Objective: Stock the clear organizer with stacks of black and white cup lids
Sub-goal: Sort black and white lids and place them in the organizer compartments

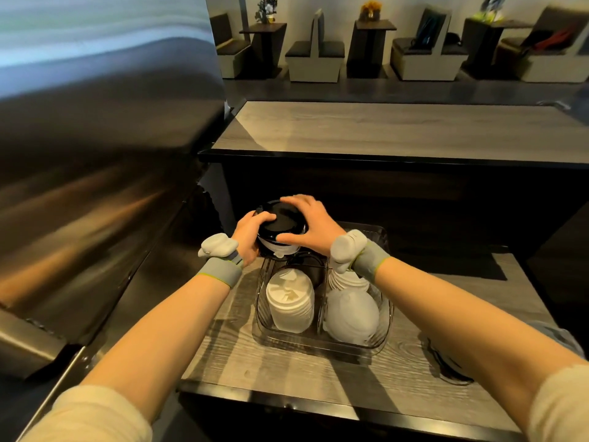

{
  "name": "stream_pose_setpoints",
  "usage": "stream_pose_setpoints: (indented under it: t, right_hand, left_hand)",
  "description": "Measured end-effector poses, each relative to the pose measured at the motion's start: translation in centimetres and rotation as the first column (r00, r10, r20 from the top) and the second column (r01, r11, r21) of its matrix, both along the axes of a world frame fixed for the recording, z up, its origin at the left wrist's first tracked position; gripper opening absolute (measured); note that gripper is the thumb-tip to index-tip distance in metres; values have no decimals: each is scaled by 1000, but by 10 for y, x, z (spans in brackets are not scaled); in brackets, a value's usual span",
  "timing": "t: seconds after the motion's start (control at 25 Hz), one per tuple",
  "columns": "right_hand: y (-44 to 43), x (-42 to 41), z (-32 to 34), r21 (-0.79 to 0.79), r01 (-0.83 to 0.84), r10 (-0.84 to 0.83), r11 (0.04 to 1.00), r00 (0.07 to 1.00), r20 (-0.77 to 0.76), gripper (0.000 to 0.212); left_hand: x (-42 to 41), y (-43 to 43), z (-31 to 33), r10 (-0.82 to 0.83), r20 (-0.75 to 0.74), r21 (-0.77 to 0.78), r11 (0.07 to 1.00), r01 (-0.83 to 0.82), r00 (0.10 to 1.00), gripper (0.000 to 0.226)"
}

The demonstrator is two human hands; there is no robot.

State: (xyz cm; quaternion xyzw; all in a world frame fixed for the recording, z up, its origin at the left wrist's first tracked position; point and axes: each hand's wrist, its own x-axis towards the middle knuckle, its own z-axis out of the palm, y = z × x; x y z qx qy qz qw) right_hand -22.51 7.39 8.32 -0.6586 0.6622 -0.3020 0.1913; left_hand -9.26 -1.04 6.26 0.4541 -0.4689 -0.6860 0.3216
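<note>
A clear organizer stands on the wooden counter, split into compartments. White lid stacks fill its near left compartment and near right compartment; more white lids lie behind on the right. Over the far left compartment I hold a stack of black lids with some white at its underside. My left hand grips the stack's left side. My right hand lies spread over its top and right side. Both wrists wear grey bands.
A stainless steel appliance rises close on the left. A higher wooden counter runs behind the organizer. A dark round object lies at the counter's right edge, near my right forearm. Booth seats and tables stand far back.
</note>
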Motion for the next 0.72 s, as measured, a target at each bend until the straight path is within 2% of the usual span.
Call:
stream_pose_setpoints:
  t: [0.08, 0.12, 0.2, 0.28, 0.32, 0.4, 0.48, 0.52, 0.56, 0.6, 0.68, 0.72]
  right_hand:
    - [-6, 4, 3, 26, 15, -15, 1000, 1000, -3, 65]
    - [-8, 4, 3, -4, 62, -62, 998, 997, 35, 61]
    - [-11, 3, 3, -17, 144, -138, 989, 971, 196, 54]
    - [-12, 4, 3, 35, 178, -179, 983, 913, 366, 53]
    - [-13, 5, 3, 62, 182, -191, 981, 880, 435, 53]
    - [-19, 6, 5, 106, 191, -217, 976, 796, 565, 52]
    - [-23, 2, 7, 136, 246, -270, 960, 672, 690, 53]
    - [-24, -3, 5, 140, 286, -298, 948, 644, 705, 53]
    - [-23, -9, 4, 147, 316, -330, 937, 670, 664, 52]
    - [-22, -16, 2, 177, 330, -372, 927, 750, 547, 51]
    - [-20, -27, -7, 290, 340, -396, 895, 904, 162, 52]
    - [-18, -29, -14, 333, 333, -351, 882, 936, -5, 53]
  left_hand:
    - [-4, 3, 1, -38, -64, 49, 998, 41, 997, 12]
    - [-4, 2, 0, -56, -143, 101, 992, 71, 988, 25]
    - [-3, -3, -6, -53, -270, 173, 980, 102, 962, 60]
    - [-2, -9, -10, -46, -289, 176, 979, 101, 956, 73]
    - [-2, -7, -10, -62, -284, 161, 981, 112, 957, 68]
    - [-2, -7, -11, -87, -240, 123, 985, 119, 967, 43]
    - [-2, -15, -16, -40, -156, 68, 996, 51, 987, 16]
    - [1, -20, -19, -6, -112, 42, 999, 11, 994, 14]
    - [5, -23, -20, 27, -93, 24, 999, -25, 995, 17]
    - [9, -27, -20, 66, -99, 8, 998, -66, 993, 19]
    - [18, -34, -18, 147, -119, -11, 989, -149, 982, 18]
    - [21, -37, -19, 169, -122, -16, 985, -172, 978, 16]
